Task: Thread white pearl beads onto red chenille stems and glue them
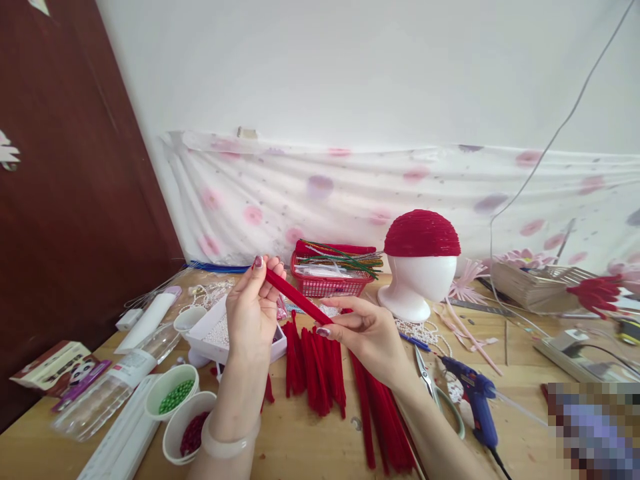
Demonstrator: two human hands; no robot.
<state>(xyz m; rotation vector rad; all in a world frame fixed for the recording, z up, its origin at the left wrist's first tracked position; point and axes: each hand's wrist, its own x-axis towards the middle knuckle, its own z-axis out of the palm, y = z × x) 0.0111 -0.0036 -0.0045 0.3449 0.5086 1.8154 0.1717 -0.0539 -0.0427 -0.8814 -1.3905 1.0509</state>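
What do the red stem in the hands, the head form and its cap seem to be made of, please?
Stem: fuzzy chenille, probably over wire; matte nap.
Head form: smooth matte white, likely foam or plastic.
Cap: fine ribbed red rows, apparently the same chenille.

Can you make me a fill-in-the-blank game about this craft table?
1. Both hands, left hand and right hand, hold one ____ pipe cleaner.
2. The white foam head wears a red ____.
3. The little cup near the left wrist holds ____ beads.
4. The glue gun is ____.

Missing words: red; cap; green; blue
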